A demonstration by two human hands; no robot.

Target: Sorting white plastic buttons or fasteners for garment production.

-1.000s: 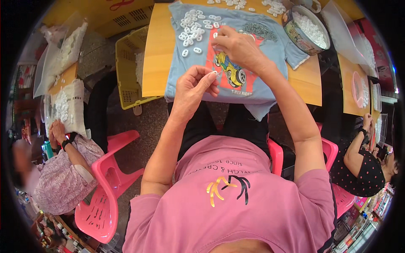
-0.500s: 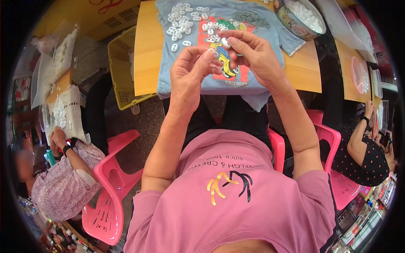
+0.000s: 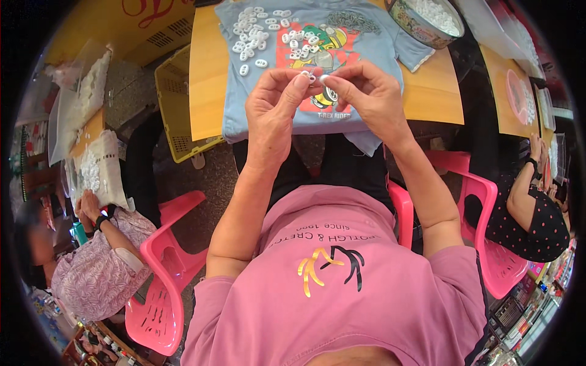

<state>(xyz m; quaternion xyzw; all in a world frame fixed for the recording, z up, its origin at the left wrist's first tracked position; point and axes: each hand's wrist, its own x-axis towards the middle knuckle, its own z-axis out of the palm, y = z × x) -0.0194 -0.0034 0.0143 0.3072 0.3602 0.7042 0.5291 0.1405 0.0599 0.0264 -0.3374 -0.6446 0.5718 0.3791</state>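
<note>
My left hand is raised over the near part of a blue T-shirt, thumb and forefinger pinched on a small white plastic piece with holes. Close beside it, my right hand pinches another small white plastic piece. The two pieces nearly meet; whether they touch I cannot tell. On the shirt beyond my hands lie a spread of white oval two-hole pieces and a smaller cluster of white pieces. Further back is a heap of small dark grey parts.
A round tin of white pieces stands at the table's far right. Left of the table is a yellow crate. Co-workers sit at both sides, by pink chairs, with white pieces before the left one.
My right hand has lowered and turned, bringing its white piece closer to the one in my left hand. The left hand has hardly moved. The view has shifted slightly.
</note>
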